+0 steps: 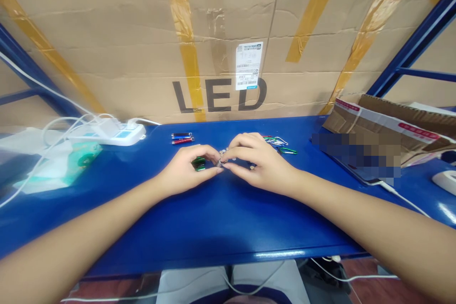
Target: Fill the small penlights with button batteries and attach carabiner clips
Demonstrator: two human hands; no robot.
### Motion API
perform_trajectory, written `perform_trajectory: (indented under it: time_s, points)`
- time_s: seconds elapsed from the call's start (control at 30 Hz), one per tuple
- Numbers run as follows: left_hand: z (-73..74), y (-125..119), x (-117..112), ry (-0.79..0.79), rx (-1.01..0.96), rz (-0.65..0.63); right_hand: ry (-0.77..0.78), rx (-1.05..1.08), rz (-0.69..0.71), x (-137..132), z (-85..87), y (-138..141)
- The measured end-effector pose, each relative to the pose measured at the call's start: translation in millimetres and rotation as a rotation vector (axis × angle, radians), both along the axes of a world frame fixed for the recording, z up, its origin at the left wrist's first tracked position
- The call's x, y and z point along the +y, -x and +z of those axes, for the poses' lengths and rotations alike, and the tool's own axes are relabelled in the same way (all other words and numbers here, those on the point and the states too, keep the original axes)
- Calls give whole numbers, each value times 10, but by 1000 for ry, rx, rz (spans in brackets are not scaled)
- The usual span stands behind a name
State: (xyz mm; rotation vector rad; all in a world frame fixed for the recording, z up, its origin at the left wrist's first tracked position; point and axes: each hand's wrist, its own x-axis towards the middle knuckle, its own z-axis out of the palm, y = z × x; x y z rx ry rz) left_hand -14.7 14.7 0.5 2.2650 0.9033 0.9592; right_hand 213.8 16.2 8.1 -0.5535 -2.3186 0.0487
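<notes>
The near edge of the blue tabletop (221,228) runs straight across in front of the person's lap, and the broad stretch between it and the wrists gives room to draw back or set something down. Beyond that stretch, the left hand (188,168) and right hand (258,159) meet, fingers of both pinching a small metallic piece (220,163) between their tips; it is too small and blurred to name surely. It is probably light, stiff and slick, best gripped by its rim with the fingertips, and easy to drop. Green shiny pieces (200,164) show behind the left thumb, and a small pale disc (252,167) lies beside the right hand, so sideways sweeps could scatter them. Farther back lie slim red and blue tubes (183,138) and several carabiners (280,141). A white power strip (131,136) bounds the left, and a large cardboard box (142,61) walls off the back.
</notes>
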Motion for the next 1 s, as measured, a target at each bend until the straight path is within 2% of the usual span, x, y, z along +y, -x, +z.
perform_trajectory:
  time_s: [0.37, 0.53, 0.67, 0.8, 0.9, 1.0]
  points:
    - [-2, -7, -26, -26, -10, -27, -73, -16, 12, -12, 23, -34]
    - [-1, -17, -14, 21, -36, 4, 47, 18, -3, -30, 40, -19]
    - [-11, -3, 19, 49, -76, 47, 165, 22, -126, -14, 34, -17]
    - [-16, 10, 35, 51, -52, 61, 194, -170, -270, 90, -62, -39]
    - [-9, 8, 24, 48, -31, 65, 233, -307, -324, 176, -144, -56]
    - [-5, 5, 12, 47, -11, 64, 260, -350, -340, 226, -183, -64]
